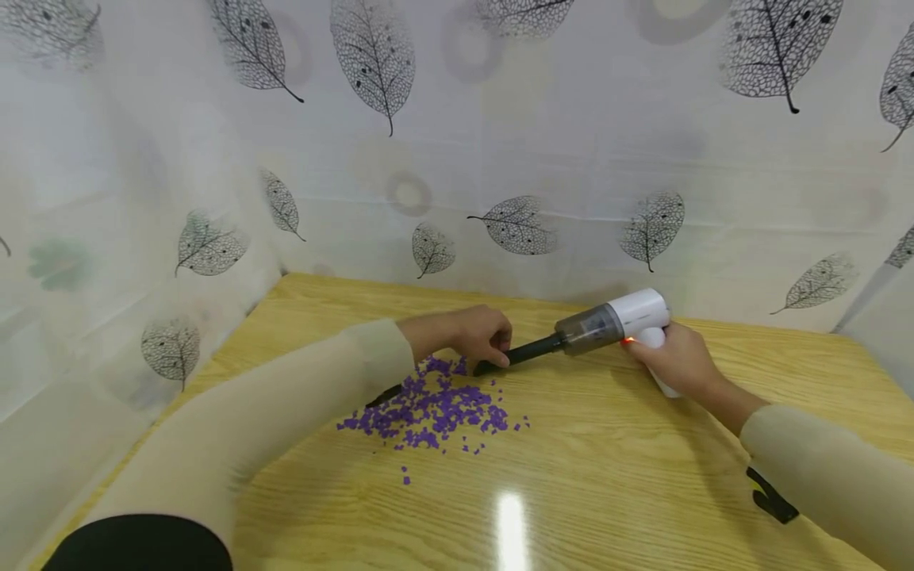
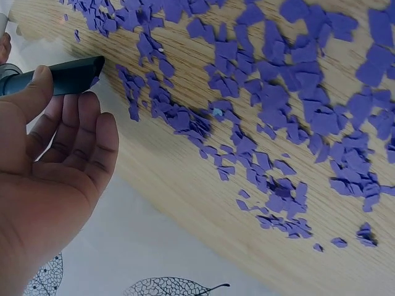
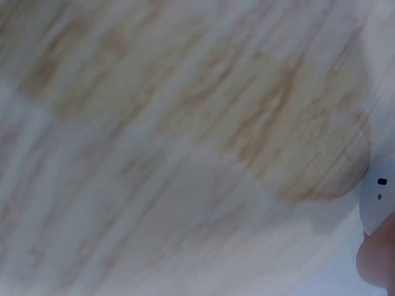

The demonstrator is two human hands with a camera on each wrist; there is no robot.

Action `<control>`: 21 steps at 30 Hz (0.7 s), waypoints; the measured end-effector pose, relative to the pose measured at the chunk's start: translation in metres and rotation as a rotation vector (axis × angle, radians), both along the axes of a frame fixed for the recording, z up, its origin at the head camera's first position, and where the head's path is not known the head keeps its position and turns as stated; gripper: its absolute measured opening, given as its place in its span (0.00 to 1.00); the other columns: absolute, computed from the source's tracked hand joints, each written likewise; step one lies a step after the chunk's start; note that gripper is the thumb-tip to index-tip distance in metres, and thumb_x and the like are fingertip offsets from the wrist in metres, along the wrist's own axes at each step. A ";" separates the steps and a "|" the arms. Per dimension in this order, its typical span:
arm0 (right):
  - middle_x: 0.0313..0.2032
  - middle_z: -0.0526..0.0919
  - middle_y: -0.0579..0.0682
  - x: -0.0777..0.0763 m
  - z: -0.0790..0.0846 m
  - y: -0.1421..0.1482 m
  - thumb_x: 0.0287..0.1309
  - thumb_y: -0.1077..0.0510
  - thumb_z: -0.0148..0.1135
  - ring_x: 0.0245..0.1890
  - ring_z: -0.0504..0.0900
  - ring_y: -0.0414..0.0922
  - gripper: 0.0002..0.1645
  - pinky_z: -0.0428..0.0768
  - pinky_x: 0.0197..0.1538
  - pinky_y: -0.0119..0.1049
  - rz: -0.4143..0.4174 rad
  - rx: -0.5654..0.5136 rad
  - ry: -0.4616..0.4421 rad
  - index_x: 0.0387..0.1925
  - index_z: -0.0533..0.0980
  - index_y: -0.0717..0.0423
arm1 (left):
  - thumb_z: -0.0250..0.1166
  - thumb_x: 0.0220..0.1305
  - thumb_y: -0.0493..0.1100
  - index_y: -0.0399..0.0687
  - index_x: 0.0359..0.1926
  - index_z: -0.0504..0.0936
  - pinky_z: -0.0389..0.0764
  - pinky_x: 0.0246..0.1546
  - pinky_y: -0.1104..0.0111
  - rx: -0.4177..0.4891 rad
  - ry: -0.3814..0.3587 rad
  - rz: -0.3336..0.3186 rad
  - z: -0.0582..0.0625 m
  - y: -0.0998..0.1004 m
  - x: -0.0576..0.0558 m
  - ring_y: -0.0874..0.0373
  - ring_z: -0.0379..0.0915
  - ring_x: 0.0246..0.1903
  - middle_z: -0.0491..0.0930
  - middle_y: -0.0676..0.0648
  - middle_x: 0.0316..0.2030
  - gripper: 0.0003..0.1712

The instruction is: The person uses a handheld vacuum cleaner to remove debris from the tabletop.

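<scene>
A white handheld vacuum cleaner [image 1: 639,311] with a smoky clear dust cup [image 1: 589,330] is held above the table. My right hand [image 1: 680,361] grips its handle, and a red light glows beside the fingers. Near the tip of the black nozzle [image 1: 531,350], my left hand [image 1: 480,333] steadies it, thumb on top and fingers underneath in the left wrist view. The slanted nozzle mouth [image 2: 92,69] points at a spread of small purple paper scraps [image 1: 435,408], right at their far edge. The right wrist view catches only the white handle end [image 3: 381,191] and part of the hand.
The scraps lie on a light wood-grain table [image 1: 607,476], a few strayed toward the front. A leaf-patterned white curtain [image 1: 457,159] stands behind the table and along its left side. Black wrist straps [image 1: 771,496] show on the sleeves.
</scene>
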State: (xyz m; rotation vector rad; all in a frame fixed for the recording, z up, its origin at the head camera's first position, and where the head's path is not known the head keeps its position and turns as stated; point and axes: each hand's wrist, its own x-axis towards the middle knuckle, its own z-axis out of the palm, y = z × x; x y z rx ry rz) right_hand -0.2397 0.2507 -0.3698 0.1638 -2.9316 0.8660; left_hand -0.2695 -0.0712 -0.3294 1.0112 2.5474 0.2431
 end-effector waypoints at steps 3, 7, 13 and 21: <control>0.25 0.76 0.56 0.000 0.000 -0.003 0.54 0.42 0.60 0.23 0.73 0.46 0.27 0.71 0.23 0.35 0.001 -0.002 0.008 0.33 0.70 0.65 | 0.64 0.60 0.51 0.48 0.35 0.79 0.73 0.38 0.74 -0.002 -0.008 0.002 0.000 -0.002 0.000 0.62 0.72 0.33 0.78 0.52 0.33 0.12; 0.24 0.76 0.56 -0.001 0.000 -0.007 0.53 0.43 0.60 0.23 0.73 0.46 0.25 0.70 0.23 0.35 0.006 0.000 0.020 0.32 0.70 0.64 | 0.64 0.59 0.51 0.48 0.35 0.79 0.74 0.39 0.73 -0.005 -0.024 0.008 0.002 -0.006 0.000 0.62 0.73 0.34 0.78 0.52 0.34 0.12; 0.26 0.77 0.57 -0.004 0.000 -0.015 0.53 0.43 0.60 0.24 0.74 0.47 0.26 0.71 0.23 0.35 0.018 -0.004 0.013 0.33 0.71 0.65 | 0.65 0.59 0.50 0.47 0.36 0.79 0.73 0.39 0.73 -0.015 -0.029 0.005 0.005 -0.013 0.000 0.62 0.72 0.34 0.79 0.51 0.34 0.12; 0.26 0.77 0.57 -0.007 0.000 -0.025 0.52 0.46 0.60 0.24 0.74 0.48 0.22 0.71 0.24 0.35 0.017 -0.011 0.026 0.32 0.71 0.64 | 0.65 0.59 0.50 0.47 0.35 0.79 0.75 0.42 0.71 -0.024 -0.075 0.015 0.008 -0.022 -0.001 0.60 0.73 0.35 0.79 0.51 0.34 0.11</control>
